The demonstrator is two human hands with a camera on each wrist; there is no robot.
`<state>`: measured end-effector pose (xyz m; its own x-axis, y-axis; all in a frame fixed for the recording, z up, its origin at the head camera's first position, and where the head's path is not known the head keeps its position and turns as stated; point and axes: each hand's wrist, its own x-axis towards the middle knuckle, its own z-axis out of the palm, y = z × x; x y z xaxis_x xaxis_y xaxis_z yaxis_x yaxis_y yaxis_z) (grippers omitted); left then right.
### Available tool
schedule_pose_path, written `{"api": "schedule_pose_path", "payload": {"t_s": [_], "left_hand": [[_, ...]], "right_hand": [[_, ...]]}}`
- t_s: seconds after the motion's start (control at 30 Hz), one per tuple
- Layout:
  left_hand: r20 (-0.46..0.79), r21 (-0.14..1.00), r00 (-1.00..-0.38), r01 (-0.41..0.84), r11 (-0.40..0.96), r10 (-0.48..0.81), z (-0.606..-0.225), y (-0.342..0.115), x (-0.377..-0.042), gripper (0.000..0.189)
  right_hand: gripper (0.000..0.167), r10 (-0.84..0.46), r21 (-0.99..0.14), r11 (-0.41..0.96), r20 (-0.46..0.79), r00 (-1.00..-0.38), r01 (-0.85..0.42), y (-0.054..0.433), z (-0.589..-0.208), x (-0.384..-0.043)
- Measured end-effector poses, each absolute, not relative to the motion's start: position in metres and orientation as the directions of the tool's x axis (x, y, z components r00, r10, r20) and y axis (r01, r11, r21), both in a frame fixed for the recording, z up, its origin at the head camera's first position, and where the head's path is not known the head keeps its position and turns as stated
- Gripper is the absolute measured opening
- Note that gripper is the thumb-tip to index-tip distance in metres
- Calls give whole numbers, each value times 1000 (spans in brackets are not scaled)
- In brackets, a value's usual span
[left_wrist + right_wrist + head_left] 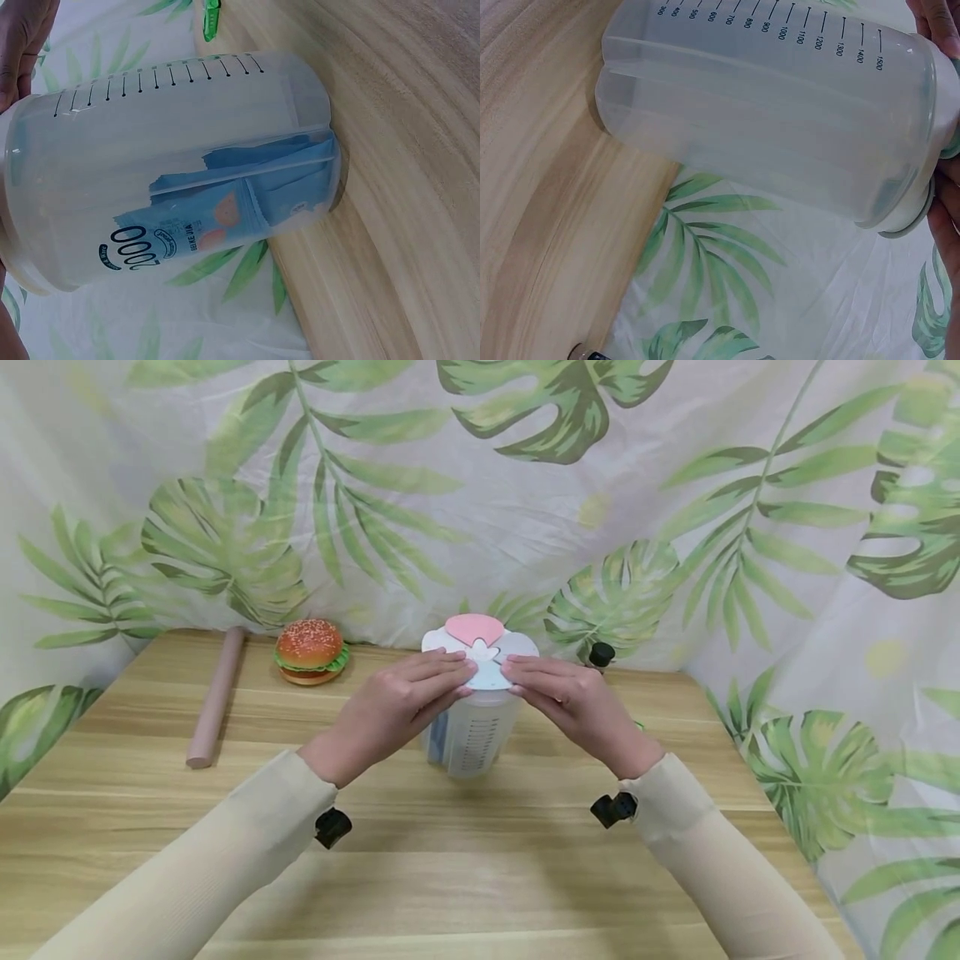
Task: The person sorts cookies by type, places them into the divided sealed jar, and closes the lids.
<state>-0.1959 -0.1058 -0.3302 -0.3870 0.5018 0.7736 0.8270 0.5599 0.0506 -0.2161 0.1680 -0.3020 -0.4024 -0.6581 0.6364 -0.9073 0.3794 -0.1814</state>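
A tall translucent storage canister (482, 743) with a printed measuring scale stands upright on the table in front of me. Its petal-shaped lid (489, 678) has white, pale blue and pink flaps. From the left, my left hand (393, 697) grips the lid's near edge, fingers laid over the top. My right hand (581, 700) holds the opposite side the same way, its fingertips close to the small white centre piece. Blue printed packets (240, 195) lie inside a compartment on the canister's left side. The thumbs are mostly hidden in the head view.
On the left of the wooden table (420, 877) lies a pinkish-brown rod (217, 702). A burger (311, 652) sits near the back edge. Behind my right hand shows a black-capped item (601, 655). A small green object (211, 19) appears beyond the canister in the left wrist view.
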Motion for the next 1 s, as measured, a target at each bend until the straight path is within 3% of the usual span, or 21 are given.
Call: {"api": "schedule_pose_path", "payload": {"t_s": [0.23, 0.6, 1.0], "left_hand": [[753, 109, -435, 823, 558, 494, -328, -107, -195, 42], [690, 243, -537, 803, 544, 485, -326, -109, -199, 65], [708, 256, -502, 838, 481, 498, -325, -108, -203, 70]], "right_hand": [[31, -658, -210, 399, 613, -438, -893, 166, -298, -220], [20, -624, -383, 416, 539, -566, -824, 157, -280, -229], [17, -561, -467, 485, 483, -673, -740, 152, -270, -235]]}}
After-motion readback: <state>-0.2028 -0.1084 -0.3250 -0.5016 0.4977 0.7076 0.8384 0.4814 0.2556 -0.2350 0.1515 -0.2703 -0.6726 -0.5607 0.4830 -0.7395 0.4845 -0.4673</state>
